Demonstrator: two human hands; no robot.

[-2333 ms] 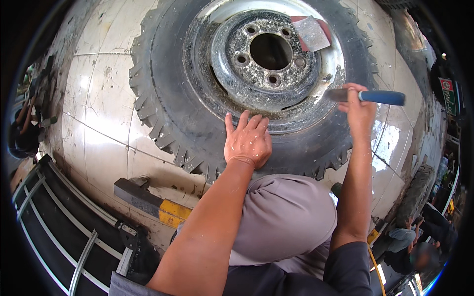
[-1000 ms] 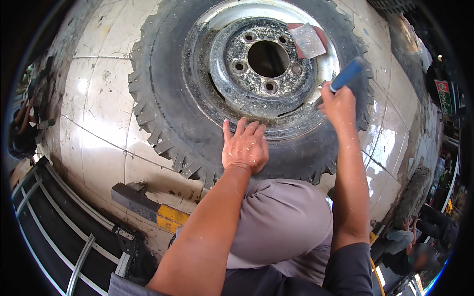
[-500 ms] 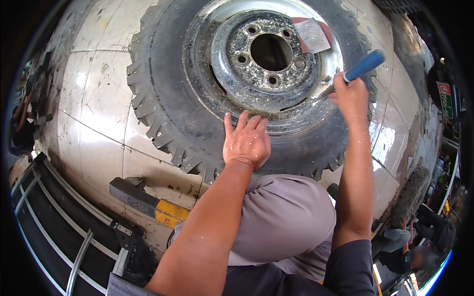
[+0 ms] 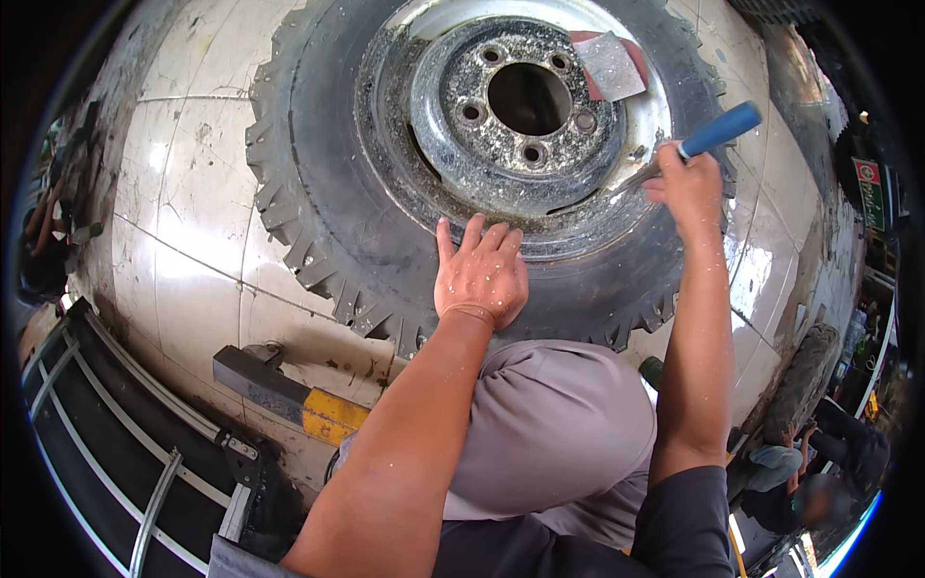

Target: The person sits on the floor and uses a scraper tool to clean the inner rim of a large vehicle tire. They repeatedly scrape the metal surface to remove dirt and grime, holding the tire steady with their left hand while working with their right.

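Observation:
A black tyre (image 4: 337, 193) with chunky tread lies flat, mounted on a steel wheel rim (image 4: 453, 106). The rim's dull coating is flecked and worn, with bolt holes around a large centre hole; its right side looks whitish and bare. My left hand (image 4: 482, 275) rests with fingers spread on the tyre's near sidewall, fingertips at the rim's edge. White flecks dot its back. My right hand (image 4: 686, 188) grips a blue-handled scraper (image 4: 721, 130), its thin metal blade slanting down-left onto the rim's right side. The blade's tip is hard to make out.
Folded sandpaper (image 4: 613, 67), red and grey, lies on the rim's upper right. Beneath the tyre is a tiled floor (image 4: 183, 193). A black-and-yellow bar (image 4: 289, 393) sits by my left forearm, near a metal-framed black panel (image 4: 106, 453). Another person (image 4: 819, 482) is at the lower right.
My right hand has shifted slightly, tilting the scraper's handle outward to the right. My left hand stays in place on the tyre.

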